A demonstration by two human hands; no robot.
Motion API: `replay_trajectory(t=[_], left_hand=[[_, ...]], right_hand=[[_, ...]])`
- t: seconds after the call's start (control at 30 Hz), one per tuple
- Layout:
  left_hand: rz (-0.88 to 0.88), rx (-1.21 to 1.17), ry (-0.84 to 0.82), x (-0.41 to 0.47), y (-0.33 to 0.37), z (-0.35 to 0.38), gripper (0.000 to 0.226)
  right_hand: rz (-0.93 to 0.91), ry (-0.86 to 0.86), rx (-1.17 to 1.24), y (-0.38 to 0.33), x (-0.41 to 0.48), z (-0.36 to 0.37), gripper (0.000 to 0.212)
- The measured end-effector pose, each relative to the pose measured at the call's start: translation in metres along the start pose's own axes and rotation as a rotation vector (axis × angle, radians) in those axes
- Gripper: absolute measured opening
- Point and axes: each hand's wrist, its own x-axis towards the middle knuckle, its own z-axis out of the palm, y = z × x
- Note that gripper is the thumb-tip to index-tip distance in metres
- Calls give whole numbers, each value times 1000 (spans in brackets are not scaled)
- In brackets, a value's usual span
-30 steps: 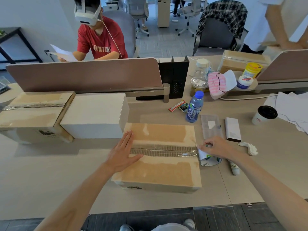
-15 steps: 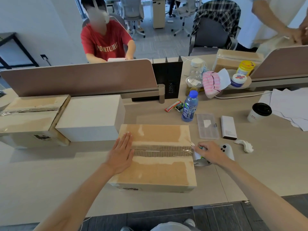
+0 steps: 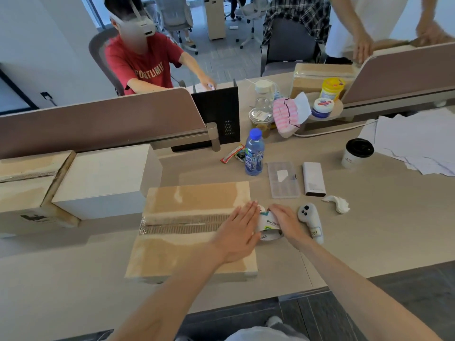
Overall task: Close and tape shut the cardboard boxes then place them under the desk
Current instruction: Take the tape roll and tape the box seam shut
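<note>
A closed brown cardboard box [image 3: 187,252] lies flat on the desk in front of me, with a strip of clear tape [image 3: 182,225] running along its centre seam. My left hand [image 3: 238,232] rests flat, fingers together, on the right end of the seam. Just off the box's right edge my right hand [image 3: 285,221] grips the white tape roll [image 3: 268,222]. A white box [image 3: 103,178] stands to the left. Beyond it at the far left sits another taped brown box [image 3: 22,183].
A blue bottle [image 3: 254,152], a clear plastic case [image 3: 283,179], a white power bank [image 3: 313,178], a white controller [image 3: 310,221], a crumpled tissue [image 3: 337,203], a coffee cup [image 3: 357,153] and loose papers [image 3: 418,141] lie right of the box. Desk dividers [image 3: 98,121] run behind; people work beyond.
My left hand slid along the taped seam from the box's left end to its right end. My right hand stayed on the tape roll at the box's right edge.
</note>
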Motion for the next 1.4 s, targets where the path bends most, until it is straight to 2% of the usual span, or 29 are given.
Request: replay_trajectory(t=[0.1, 0.2, 0.37, 0.53, 0.6, 0.67, 0.73, 0.87, 1.0, 1.1, 1.13, 1.2, 1.27, 1.4], left_hand=[[-6, 12, -24, -2, 1, -4, 75], [-7, 22, -36, -7, 2, -7, 74], [62, 38, -111, -32, -1, -8, 71], [48, 50, -147, -36, 3, -11, 71], [-39, -40, -155, -34, 7, -12, 76], [-222, -176, -125, -29, 11, -13, 83], [-380, -198, -135, -21, 13, -11, 89], [-410, -128, -185, -13, 14, -11, 87], [-410, -135, -215, -10, 15, -13, 88], [-428, -153, -237, -5, 17, -16, 91], [-434, -155, -255, -3, 17, -15, 93], [-439, -138, -293, -1, 15, -16, 99], [-445, -146, -322, 0, 15, -16, 106], [-453, -169, -335, 1, 17, -18, 118]], right_hand=[[13, 16, 58, -4, -7, -1, 31], [-27, -34, 36, 4, -4, -3, 37], [-33, -113, -95, 40, -3, 2, 59], [-69, -113, -265, 87, -4, 22, 63], [-79, -99, -303, 92, 0, 28, 62], [-79, -104, -317, 94, 3, 30, 65], [-74, -99, -321, 95, 4, 31, 68], [-73, -87, -276, 97, 8, 33, 55], [19, 21, -36, 97, 14, 27, 41], [-20, 91, -31, 86, 31, 19, 17], [-39, 84, -71, 82, 41, 17, 18], [-67, 31, -221, 75, 64, 16, 41], [-89, -37, -466, 72, 84, 21, 54], [-159, -72, -889, 73, 101, 30, 58]])
